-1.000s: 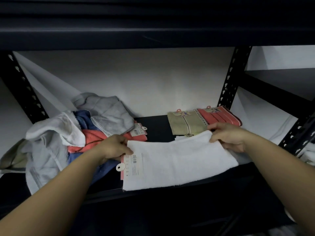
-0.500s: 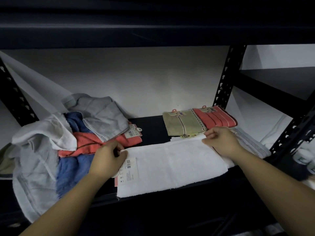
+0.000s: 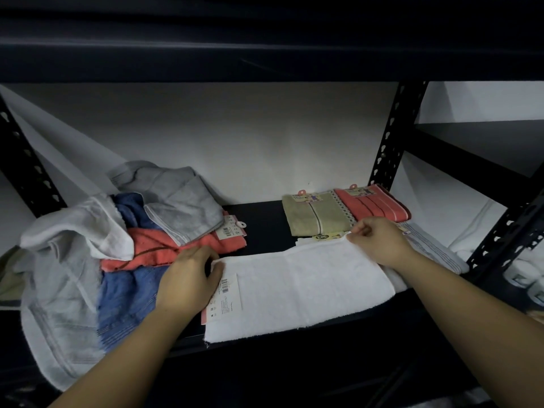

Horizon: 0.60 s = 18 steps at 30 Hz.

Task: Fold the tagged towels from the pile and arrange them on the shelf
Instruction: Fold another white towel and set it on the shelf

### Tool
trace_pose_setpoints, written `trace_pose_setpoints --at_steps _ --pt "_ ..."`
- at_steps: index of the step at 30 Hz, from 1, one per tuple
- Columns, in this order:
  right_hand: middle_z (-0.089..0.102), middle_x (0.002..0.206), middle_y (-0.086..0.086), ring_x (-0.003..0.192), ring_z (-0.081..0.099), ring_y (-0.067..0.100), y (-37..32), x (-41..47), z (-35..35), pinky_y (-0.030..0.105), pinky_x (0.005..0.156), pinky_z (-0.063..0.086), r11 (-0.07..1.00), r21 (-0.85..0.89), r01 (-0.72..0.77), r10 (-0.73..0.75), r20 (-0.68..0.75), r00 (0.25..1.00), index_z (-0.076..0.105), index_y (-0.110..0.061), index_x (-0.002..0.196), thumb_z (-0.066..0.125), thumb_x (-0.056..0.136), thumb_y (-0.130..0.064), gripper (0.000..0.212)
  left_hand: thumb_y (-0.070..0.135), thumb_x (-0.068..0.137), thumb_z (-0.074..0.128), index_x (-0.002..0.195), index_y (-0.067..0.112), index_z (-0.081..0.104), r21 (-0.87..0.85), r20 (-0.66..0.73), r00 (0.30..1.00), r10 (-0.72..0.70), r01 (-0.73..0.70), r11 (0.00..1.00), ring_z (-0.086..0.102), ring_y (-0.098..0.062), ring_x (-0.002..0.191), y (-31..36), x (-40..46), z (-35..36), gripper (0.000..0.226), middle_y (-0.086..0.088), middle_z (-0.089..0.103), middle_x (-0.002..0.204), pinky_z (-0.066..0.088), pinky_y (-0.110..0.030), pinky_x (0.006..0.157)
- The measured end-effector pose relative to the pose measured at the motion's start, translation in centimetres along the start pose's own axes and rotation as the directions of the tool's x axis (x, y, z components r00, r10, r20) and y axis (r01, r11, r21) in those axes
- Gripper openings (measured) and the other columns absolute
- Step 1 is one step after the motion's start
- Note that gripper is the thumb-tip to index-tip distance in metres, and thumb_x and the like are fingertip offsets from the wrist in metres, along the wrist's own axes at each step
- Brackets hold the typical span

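Dark metal shelf (image 3: 265, 213) w/ pale wall behind, head view only. Unfolded pile (image 3: 117, 237) at left: grey, blue, coral, white towels heaped, some hanging over front edge. Folded beige towel (image 3: 315, 214) and folded coral towel (image 3: 374, 203) side by side at back right, tags up.

White towel (image 3: 300, 287) spread flat along front edge, part-folded, btwn both hands. Left hand (image 3: 188, 281) flat on its left end, fingers spread and pressing, gripping nothing. Right hand (image 3: 379, 240) at far right corner, thumb and forefinger pinched shut on the cloth edge.

Prob. mid-fold. To do well: keep left end pinned, carry pinched corner across w/ edges matched, smooth crease outward, leave tag showing; mind front edge overhang.

Writing: yellow label (image 3: 328, 237) just left of right hand reads approx "ENE". Barcode tag (image 3: 226, 295) on white towel beside left hand, small print unreadable. Other tags too small.
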State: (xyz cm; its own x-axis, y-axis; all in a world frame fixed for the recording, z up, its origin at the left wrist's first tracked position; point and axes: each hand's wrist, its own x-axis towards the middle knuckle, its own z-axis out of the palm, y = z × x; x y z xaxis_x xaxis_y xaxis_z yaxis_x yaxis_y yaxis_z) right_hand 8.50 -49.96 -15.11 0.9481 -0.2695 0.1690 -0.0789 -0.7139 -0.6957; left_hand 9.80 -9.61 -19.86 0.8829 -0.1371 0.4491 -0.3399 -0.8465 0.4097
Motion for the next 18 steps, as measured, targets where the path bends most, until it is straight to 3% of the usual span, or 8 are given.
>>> trace_pose_setpoints --at_steps 10,15,18 --pt "0.069 0.080 0.011 0.071 0.060 0.020 1.2 0.0 1.4 0.023 0.058 0.038 0.999 -0.041 -0.008 0.005 -0.067 0.998 0.065 -0.013 0.086 0.070 0.095 -0.013 0.010 0.022 0.084 0.074 0.076 0.029 0.055 -0.081 0.026 0.991 -0.133 0.135 0.988 0.052 -0.003 0.068 0.5 0.2 -0.5 0.022 0.012 0.058 0.073 0.036 -0.026 0.053" --pt "0.068 0.075 0.005 0.073 0.065 0.024 0.9 -0.5 1.6 0.034 0.067 0.052 0.995 -0.091 0.042 -0.050 -0.081 0.996 0.064 -0.014 0.092 0.069 0.095 -0.010 0.007 0.019 0.086 0.073 0.088 0.031 0.063 -0.095 0.029 0.997 -0.075 0.078 0.992 0.057 -0.011 0.074 0.6 0.1 -0.6 0.016 0.012 0.063 0.081 0.048 -0.031 0.062" --pt "0.068 0.068 -0.001 0.067 0.066 0.023 0.9 -0.9 1.8 0.038 0.064 0.057 0.988 -0.139 0.067 -0.082 -0.098 0.992 0.069 -0.018 0.083 0.070 0.094 -0.011 0.013 0.017 0.084 0.075 0.086 0.027 0.074 -0.067 0.010 0.998 -0.057 0.057 0.996 0.060 -0.017 0.078 0.3 0.0 -0.3 0.010 0.006 0.064 0.087 0.052 -0.033 0.066"
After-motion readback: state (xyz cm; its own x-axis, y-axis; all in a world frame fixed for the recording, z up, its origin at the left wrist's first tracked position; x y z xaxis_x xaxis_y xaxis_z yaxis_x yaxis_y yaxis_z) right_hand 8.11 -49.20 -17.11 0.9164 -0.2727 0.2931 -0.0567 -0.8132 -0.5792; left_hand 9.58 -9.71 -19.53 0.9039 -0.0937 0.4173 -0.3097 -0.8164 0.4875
